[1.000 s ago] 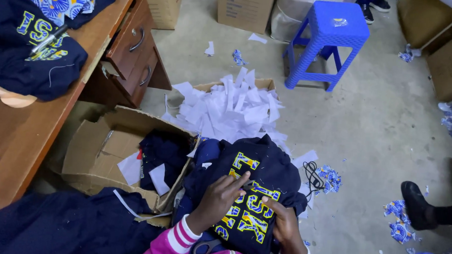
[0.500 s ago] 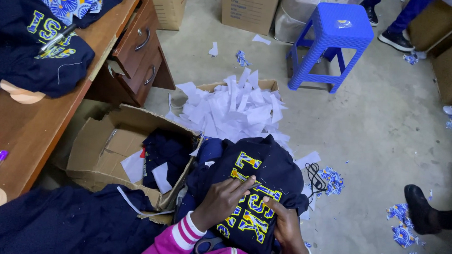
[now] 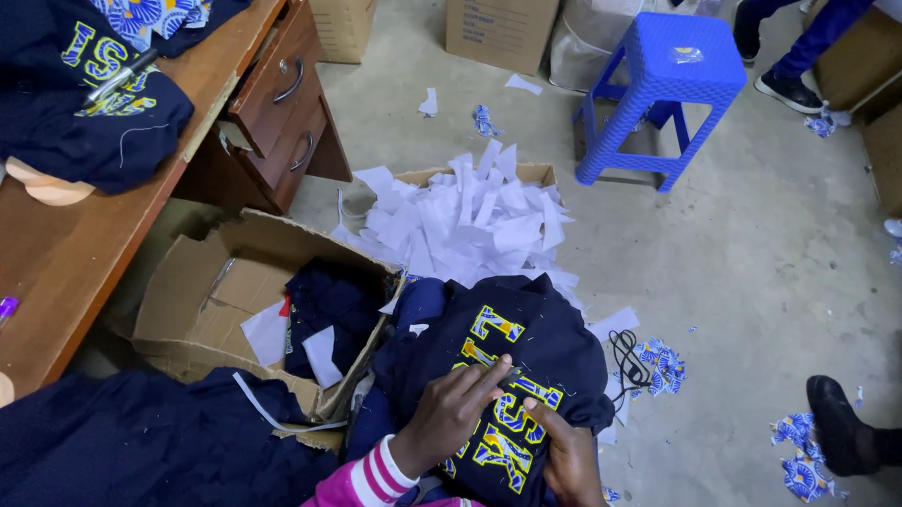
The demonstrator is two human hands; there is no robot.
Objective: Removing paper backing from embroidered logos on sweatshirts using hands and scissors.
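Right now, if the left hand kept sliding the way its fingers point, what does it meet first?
The left hand lies flat on the dark sweatshirt, fingers pointing up and to the right across the yellow letters. Going on, it would probably cross more sweatshirt first, then the pile of white paper scraps beyond; depth is unclear.

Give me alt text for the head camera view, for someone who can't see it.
Two hands, the left hand and the right hand, press on a navy garment with yellow letters on the person's lap. Past it are an open cardboard box, a box heaped with white paper scraps, and a blue stool on the concrete floor.
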